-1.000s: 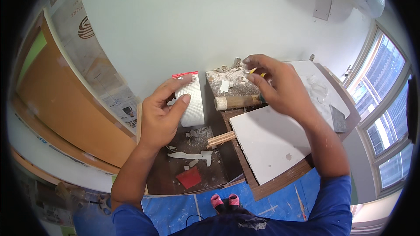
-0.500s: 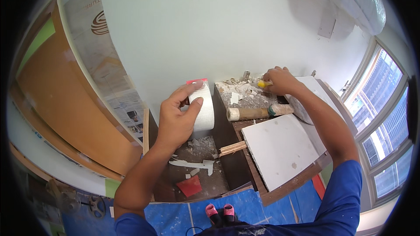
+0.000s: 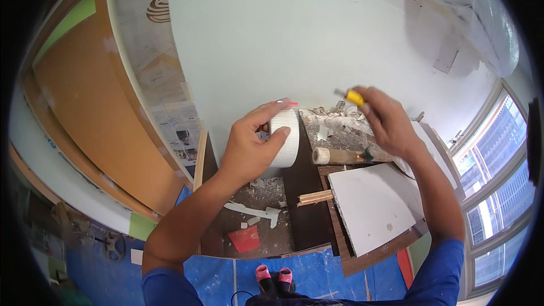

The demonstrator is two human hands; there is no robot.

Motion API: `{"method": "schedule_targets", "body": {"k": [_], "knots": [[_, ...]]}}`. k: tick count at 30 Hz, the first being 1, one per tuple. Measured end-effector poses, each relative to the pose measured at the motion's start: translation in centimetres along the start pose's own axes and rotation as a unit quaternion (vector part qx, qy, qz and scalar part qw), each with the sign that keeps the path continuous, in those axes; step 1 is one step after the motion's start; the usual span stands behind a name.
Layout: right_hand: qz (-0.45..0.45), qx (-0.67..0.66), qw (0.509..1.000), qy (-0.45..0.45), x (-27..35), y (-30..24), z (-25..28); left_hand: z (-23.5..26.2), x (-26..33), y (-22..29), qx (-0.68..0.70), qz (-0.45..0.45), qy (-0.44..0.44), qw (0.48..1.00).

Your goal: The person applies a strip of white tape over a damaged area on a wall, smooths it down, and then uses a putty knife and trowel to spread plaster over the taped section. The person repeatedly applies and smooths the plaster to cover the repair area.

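My left hand (image 3: 249,139) grips a roll of white mesh tape (image 3: 284,141), thumb and fingers closed round its side. A red strip shows at the tape's top edge. In my right hand (image 3: 388,116) is a yellow cutter knife (image 3: 355,97), its grey tip pointing left, in front of the pale wall (image 3: 272,45). The knife and fingertips are slightly blurred. Below my right hand, a wooden-handled tool (image 3: 340,156) with a pale round end lies on the dusty cabinet top, amid scraps of debris (image 3: 324,132).
A white board (image 3: 374,207) rests on the brown cabinet at right, beside a splintered wood strip (image 3: 315,197). Paper scraps and a red piece (image 3: 244,239) lie in the open compartment. Blue sheeting (image 3: 215,275) covers the floor. An orange door (image 3: 107,102) stands left, windows (image 3: 493,130) right.
My right hand has lifted the cutter knife up off the debris on the cabinet, away from the far edge. The view has shifted slightly; my left hand still holds the mesh tape.
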State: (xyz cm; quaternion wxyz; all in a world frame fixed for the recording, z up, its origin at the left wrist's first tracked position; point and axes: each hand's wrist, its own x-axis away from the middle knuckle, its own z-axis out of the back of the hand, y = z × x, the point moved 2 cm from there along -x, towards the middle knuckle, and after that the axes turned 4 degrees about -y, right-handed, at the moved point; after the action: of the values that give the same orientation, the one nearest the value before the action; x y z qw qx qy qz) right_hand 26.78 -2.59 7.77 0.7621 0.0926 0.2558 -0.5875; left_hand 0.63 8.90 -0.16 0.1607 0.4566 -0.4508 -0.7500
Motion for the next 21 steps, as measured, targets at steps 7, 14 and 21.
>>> {"method": "schedule_targets", "body": {"k": [7, 14, 21], "knots": [[0.122, 0.165, 0.978, -0.042, 1.1, -7.8, -1.0, -0.4, 0.6, 1.9, -0.053, -0.022, -0.03, 0.998], [0.091, 0.18, 0.978, -0.054, 2.0, -8.6, -1.1, -0.6, 0.8, 2.2, 0.007, -0.004, -0.044, 0.999], [0.039, 0.057, 0.997, -0.019, 3.2, -6.0, -2.0, -0.9, 0.9, 2.6, -0.054, 0.0, -0.055, 0.997]]}}
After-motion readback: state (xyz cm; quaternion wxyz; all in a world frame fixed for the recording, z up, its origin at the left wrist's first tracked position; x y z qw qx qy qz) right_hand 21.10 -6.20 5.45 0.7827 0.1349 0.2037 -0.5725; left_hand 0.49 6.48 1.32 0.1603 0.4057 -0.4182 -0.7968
